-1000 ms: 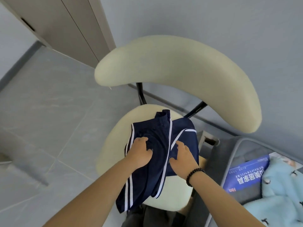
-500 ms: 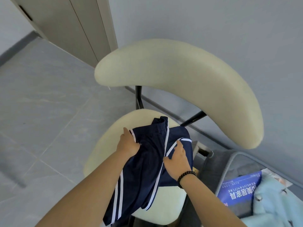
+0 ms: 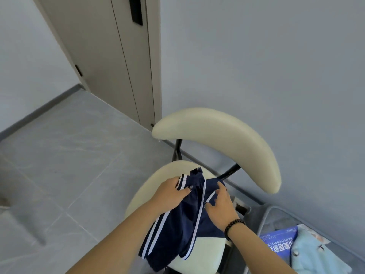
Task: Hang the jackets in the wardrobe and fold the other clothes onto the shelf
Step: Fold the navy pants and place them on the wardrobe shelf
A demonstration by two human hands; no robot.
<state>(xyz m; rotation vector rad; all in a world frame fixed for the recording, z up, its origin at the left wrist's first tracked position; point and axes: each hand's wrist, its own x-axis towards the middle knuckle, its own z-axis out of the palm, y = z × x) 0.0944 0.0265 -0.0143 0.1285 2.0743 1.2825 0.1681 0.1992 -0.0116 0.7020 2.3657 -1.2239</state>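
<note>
1. Nearest the camera, two bare forearms reach forward and down over a cream padded chair. The right wrist wears a dark beaded bracelet.
2. A navy garment with white side stripes lies on the chair seat. Its lower part hangs over the seat's near edge; its upper part is bunched at the middle of the seat.
3. The left hand sits toward the seat's left edge. Its fingers curl over the garment's striped band, gripping a gathered fold of it.
4. The right hand is on the garment toward the seat's right edge, palm down. Its fingers are spread and nearly straight, pressing on the fabric rather than clutching it.
5. Beside the chair's right edge, in the lower right corner, stands a grey fabric basket. Inside it lie a blue printed packet and a pale blue fleecy garment, touching each other.
6. Beyond the seat rises the chair's curved cream backrest, carried on black metal struts.
7. The floor is large grey tiles with thin joints, running to a grey skirting.
8. Farthest off, a plain blue-grey wall stands behind the chair, with a beige panelled door to its left, bearing a black handle plate.
</note>
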